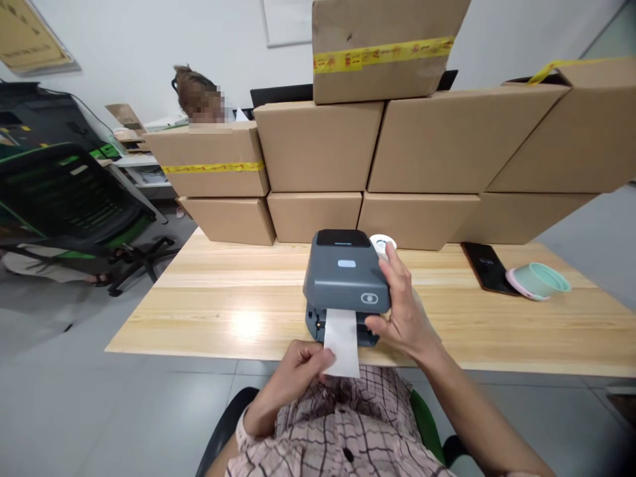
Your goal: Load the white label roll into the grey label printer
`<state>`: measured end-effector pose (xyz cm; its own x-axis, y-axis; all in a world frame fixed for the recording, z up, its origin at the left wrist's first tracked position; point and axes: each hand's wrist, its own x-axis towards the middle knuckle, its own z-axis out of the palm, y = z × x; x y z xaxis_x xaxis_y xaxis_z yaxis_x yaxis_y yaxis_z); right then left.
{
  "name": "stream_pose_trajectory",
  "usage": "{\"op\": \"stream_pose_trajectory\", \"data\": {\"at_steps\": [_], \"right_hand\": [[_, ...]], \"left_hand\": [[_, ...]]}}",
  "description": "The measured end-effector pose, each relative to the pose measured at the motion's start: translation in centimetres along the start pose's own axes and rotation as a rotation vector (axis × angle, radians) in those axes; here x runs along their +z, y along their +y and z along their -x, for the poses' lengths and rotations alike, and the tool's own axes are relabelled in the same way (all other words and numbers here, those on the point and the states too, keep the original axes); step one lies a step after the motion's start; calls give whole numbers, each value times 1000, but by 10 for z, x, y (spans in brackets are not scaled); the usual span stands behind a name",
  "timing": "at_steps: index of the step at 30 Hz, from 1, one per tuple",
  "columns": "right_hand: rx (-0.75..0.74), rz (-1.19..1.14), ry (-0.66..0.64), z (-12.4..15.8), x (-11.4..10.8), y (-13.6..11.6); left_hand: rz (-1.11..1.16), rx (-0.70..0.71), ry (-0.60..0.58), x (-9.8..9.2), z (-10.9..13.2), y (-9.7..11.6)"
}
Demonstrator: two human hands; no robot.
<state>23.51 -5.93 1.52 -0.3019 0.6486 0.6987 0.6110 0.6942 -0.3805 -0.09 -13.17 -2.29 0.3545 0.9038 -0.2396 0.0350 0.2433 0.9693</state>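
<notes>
A dark grey label printer (342,275) stands near the front edge of the wooden table, its lid slightly raised at the front. A white paper strip (342,341) comes out of its front gap and hangs past the table edge. My left hand (303,368) pinches the strip's left side between thumb and fingers. My right hand (402,308) grips the right front corner of the printer's lid, fingers on its side and thumb below the front edge. Behind that hand, a white roll (382,244) shows in part beside the printer.
Stacked cardboard boxes (318,149) line the table's (199,298) far edge, with one more box (380,56) on top. To the right lie a black phone (489,267) and a mint-green and pink cup-like object (539,281). An office chair (74,199) and a person (199,96) are beyond.
</notes>
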Motion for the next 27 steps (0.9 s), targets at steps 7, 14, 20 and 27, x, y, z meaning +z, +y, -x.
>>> {"op": "stream_pose_trajectory", "data": {"at_steps": [7, 14, 20, 27], "right_hand": [[92, -32, 157, -122, -2, 37], [107, 56, 312, -165, 4, 58], [11, 199, -334, -100, 1, 28], [-77, 285, -1071, -118, 42, 45]], "left_hand": [[-231, 314, 534, -42, -37, 44], [-165, 302, 345, -48, -129, 46], [-17, 331, 142, -44, -144, 31], [101, 223, 198, -37, -149, 32]]}}
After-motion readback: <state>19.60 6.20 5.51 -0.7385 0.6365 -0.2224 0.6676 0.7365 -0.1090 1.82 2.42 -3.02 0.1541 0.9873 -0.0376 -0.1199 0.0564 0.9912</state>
